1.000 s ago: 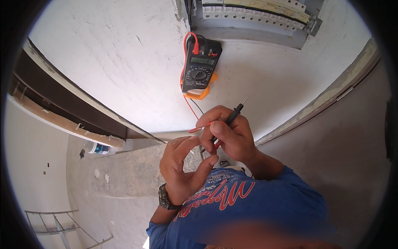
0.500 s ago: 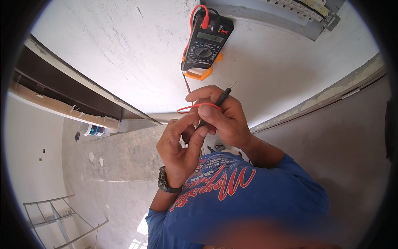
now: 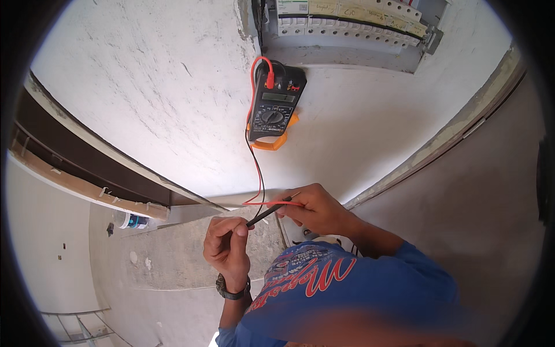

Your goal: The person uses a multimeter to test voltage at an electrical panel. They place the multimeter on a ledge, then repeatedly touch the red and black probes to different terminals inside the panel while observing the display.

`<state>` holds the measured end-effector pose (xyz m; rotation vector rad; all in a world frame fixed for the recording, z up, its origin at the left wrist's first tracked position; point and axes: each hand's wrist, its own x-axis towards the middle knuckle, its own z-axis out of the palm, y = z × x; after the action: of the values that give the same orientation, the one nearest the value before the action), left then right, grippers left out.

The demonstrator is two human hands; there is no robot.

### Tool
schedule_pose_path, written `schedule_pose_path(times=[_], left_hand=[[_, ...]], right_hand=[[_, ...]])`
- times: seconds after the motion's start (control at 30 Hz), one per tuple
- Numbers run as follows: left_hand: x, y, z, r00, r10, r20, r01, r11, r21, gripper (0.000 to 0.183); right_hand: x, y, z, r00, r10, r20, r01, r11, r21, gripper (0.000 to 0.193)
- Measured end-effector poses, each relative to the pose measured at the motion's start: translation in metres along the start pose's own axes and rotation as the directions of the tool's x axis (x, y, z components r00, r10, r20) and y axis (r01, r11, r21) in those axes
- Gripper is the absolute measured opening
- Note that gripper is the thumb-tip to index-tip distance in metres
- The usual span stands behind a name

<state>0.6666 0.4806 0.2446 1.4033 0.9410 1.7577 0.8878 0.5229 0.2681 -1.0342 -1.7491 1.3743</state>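
Observation:
A slim black test probe slants up to the right, its rear end pinched in my left hand. Its thin metal tip reaches beside my right hand. The fingers of my right hand are closed where the red test lead runs in between them; anything else in that grip is hidden. Red and black leads hang from a black clamp multimeter with an orange jaw, which rests against the pale wall above my hands. A red plug sits in its upper end.
An open breaker panel with a row of white breakers is set in the wall above the meter. A dark recess edged with wood lies left, and a brown door right. A white bucket stands on the floor.
Both hands have lowered and moved apart. The probe that pointed up from my right hand now extends from my left. The view has shifted, showing more of the breaker panel.

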Motion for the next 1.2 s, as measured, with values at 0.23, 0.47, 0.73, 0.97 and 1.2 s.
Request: schedule_pose_path(times=[0.23,0.47,0.73,0.97,1.2], left_hand=[[-0.018,-0.01,-0.009,0.762,-0.523,0.383,0.451,0.852,0.267,0.038],[-0.003,-0.019,-0.039,0.847,-0.401,0.35,0.217,0.86,0.462,0.029],[0.035,0.01,-0.114,0.958,0.285,0.036,-0.278,0.887,0.368,0.04],[0.052,0.02,-0.134,0.908,0.316,-0.274,-0.234,0.927,0.292,0.049],[0.063,0.061,-0.105,0.893,0.428,-0.138,-0.314,0.814,0.488,0.041]], right_hand=[[0.006,0.024,-0.002,0.991,-0.075,-0.109,0.074,0.997,-0.008,0.027],[0.024,0.037,-0.013,0.807,-0.503,-0.311,0.314,0.81,-0.496,0.02],[-0.014,-0.006,-0.039,0.669,-0.69,-0.276,0.62,0.723,-0.305,0.04],[-0.015,-0.032,-0.057,0.142,-0.937,-0.318,0.803,0.297,-0.517,0.068],[-0.065,-0.084,-0.116,0.256,-0.96,0.116,0.589,0.06,-0.806,0.099]])
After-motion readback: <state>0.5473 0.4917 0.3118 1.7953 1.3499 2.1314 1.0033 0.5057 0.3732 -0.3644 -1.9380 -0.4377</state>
